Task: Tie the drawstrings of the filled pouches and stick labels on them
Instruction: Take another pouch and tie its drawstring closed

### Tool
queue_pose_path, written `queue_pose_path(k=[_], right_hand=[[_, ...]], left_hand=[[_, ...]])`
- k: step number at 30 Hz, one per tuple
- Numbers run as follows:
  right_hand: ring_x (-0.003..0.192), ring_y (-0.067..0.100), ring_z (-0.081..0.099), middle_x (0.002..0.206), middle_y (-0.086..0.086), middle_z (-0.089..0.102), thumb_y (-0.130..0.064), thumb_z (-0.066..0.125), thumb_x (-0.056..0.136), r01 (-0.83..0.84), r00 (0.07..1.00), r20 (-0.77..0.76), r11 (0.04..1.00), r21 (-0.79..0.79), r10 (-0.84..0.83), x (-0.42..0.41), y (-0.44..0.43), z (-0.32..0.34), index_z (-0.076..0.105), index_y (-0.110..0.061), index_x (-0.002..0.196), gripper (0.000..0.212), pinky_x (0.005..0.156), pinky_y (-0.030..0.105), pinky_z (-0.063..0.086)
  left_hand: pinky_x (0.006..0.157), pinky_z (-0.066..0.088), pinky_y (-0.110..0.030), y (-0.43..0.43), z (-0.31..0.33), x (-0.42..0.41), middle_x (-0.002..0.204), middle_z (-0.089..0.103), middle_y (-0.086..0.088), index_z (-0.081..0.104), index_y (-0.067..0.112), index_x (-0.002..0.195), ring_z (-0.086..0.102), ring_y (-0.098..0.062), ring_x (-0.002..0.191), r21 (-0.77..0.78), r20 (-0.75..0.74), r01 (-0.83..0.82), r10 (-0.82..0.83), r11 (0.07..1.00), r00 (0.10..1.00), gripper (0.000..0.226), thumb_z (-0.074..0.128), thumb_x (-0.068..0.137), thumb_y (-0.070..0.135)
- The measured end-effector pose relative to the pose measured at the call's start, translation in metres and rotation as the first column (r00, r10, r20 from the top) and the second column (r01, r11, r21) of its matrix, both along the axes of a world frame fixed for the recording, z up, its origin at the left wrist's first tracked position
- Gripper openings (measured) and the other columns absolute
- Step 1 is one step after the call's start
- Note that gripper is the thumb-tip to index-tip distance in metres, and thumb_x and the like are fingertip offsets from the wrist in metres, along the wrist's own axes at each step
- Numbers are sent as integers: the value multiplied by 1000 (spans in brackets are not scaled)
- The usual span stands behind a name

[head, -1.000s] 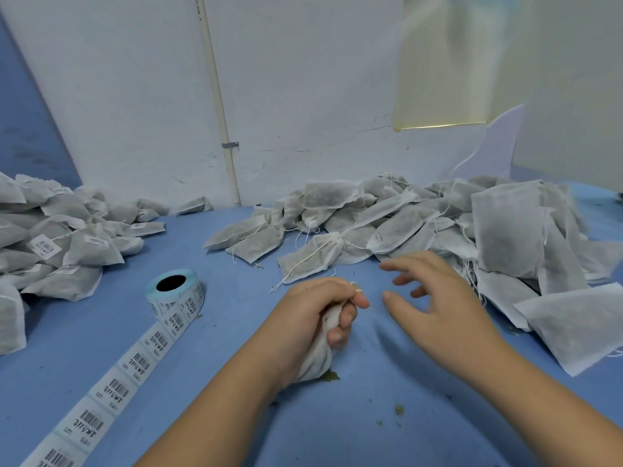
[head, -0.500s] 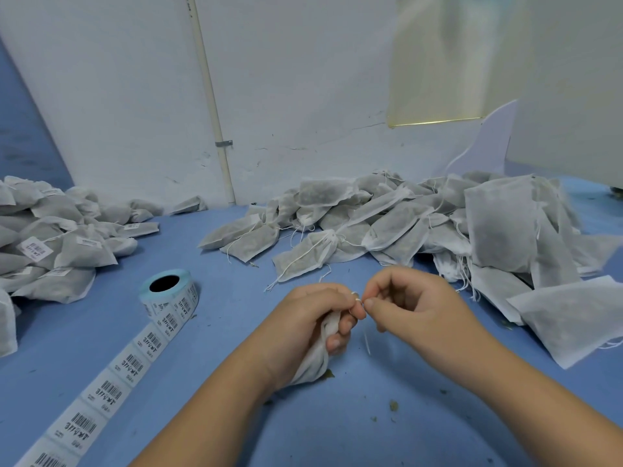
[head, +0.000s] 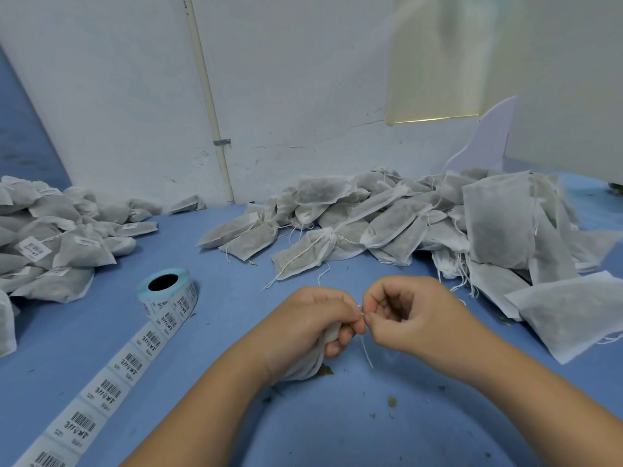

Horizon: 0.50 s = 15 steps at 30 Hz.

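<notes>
A white painted wall (head: 303, 96), cracked and scuffed, is rising behind a blue work surface (head: 337, 433) that is filling the lower view. A pale vertical pipe (head: 209, 106) is running down the wall, held by a small metal bracket (head: 221, 142), while a yellowish translucent sheet (head: 438, 62) is hanging at upper right above a pale lilac curved board (head: 485, 143).

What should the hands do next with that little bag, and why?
Probably the right hand should pull the drawstring sideways to tighten it. The left hand grips the pouch by its neck, the right pinches the string right beside it, and a loose end dangles, so the tie looks unfinished.
</notes>
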State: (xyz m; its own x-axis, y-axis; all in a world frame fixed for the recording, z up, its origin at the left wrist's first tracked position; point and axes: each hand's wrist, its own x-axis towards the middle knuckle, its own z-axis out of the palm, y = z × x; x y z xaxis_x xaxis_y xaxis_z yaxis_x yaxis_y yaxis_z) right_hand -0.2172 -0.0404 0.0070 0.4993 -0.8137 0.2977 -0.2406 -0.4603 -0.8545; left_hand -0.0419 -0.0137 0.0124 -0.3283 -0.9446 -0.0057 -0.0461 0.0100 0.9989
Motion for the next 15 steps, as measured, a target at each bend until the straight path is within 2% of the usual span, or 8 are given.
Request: queue_pose_path(k=[5,8,12,15], right_hand=[[53,8,43,57,-9,53,-1,62,76,-59,998,-23,997,40,60,-2,1,3,65,-24,66,25,53,23,39],[52,7,42,56,-11,52,-7,61,73,-81,996,-44,995,60,84,0,2,3,64,-24,66,19,53,21,39],[52,6,41,56,-12,50,1,59,78,-97,992,-71,992,81,103,-2,2,3,63,-19,68,23,53,21,38],[53,7,41,56,-12,50,-5,60,74,-107,990,-75,989,103,115,-2,2,4,62,-24,64,21,54,21,38]], left_hand=[[48,37,-19,0,6,7,54,54,-3,71,13,66,44,-11,45,49,39,67,-68,997,997,16,62,78,17],[46,38,-18,1,8,11,56,58,-2,73,10,68,45,-11,44,72,33,90,-92,993,995,14,65,79,15],[45,39,-21,2,8,12,64,57,-8,74,8,69,46,-14,43,58,69,35,-39,998,997,10,70,75,16],[45,40,-22,1,8,13,57,52,-5,71,2,74,48,-14,43,34,139,-12,7,999,990,16,73,73,18]])
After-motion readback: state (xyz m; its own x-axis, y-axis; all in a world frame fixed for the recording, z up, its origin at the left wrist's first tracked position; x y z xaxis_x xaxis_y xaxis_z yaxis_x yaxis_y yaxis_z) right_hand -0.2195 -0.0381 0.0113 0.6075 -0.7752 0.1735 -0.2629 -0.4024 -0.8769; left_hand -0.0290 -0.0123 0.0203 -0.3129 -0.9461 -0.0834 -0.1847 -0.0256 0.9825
